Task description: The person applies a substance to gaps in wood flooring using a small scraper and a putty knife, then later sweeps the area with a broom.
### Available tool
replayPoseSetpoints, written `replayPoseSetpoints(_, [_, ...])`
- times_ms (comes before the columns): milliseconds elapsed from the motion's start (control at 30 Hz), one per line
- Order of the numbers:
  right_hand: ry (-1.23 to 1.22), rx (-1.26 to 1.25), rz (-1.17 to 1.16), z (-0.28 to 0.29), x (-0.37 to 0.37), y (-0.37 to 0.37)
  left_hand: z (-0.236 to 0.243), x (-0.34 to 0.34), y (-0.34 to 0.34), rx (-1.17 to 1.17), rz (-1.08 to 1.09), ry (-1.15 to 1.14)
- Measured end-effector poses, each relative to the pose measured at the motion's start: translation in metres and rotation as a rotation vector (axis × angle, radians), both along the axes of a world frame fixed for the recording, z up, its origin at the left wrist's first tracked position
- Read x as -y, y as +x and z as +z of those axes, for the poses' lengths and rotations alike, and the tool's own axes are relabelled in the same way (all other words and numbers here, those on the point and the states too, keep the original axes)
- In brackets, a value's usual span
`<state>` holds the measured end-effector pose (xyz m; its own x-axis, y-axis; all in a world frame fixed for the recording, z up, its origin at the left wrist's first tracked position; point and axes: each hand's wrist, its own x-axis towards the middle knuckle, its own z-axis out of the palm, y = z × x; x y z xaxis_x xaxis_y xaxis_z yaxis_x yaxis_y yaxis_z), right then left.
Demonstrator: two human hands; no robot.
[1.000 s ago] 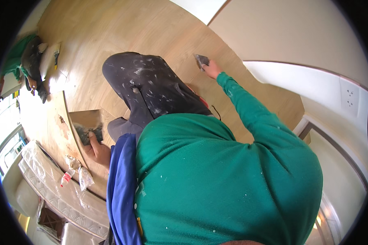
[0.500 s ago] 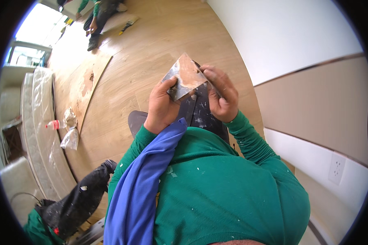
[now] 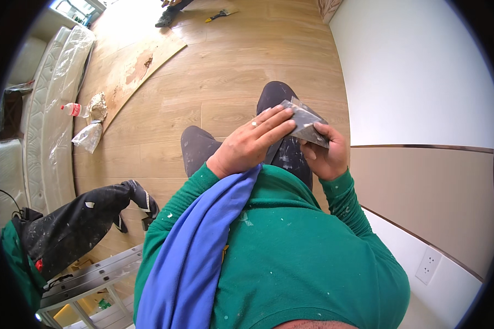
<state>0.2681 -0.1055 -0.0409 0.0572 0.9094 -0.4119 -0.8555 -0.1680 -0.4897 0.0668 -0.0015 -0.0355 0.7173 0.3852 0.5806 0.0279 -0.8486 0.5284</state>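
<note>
Two thin grey metal putty scrapers lie against each other above my lap. My left hand [image 3: 252, 140], palm down with a ring on one finger, grips the upper putty scraper [image 3: 303, 119]; its long fingers stretch over the surface and its thumb is hidden. At the other side my right hand [image 3: 328, 149] is closed on the lower putty scraper [image 3: 313, 107], thumb on top and fingers curled under. Only an edge of that lower one shows, so which plate each hand bears on is partly hidden. Pale smears mark the metal.
A stained board [image 3: 142, 63] lies on the wood floor, near a bottle [image 3: 74, 109] and a plastic bag [image 3: 88, 136]. Plastic-wrapped mattresses [image 3: 55, 120] stand left. A co-worker's leg [image 3: 82, 230] and a ladder [image 3: 93, 274] are lower left; a brush [image 3: 219, 15] lies far off. A wall [image 3: 417, 82] rises right.
My left hand has turned over, so its back now faces up and the tan putty face is out of sight. Both hands sit lower and further right; the whole view has shifted.
</note>
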Motion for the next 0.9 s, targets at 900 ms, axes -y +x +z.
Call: replayPoseSetpoints(900, [-0.085, 0.076, 0.282, -0.004, -0.060, -0.062, -0.028, -0.012, -0.084, 0.103, 0.187, -0.163])
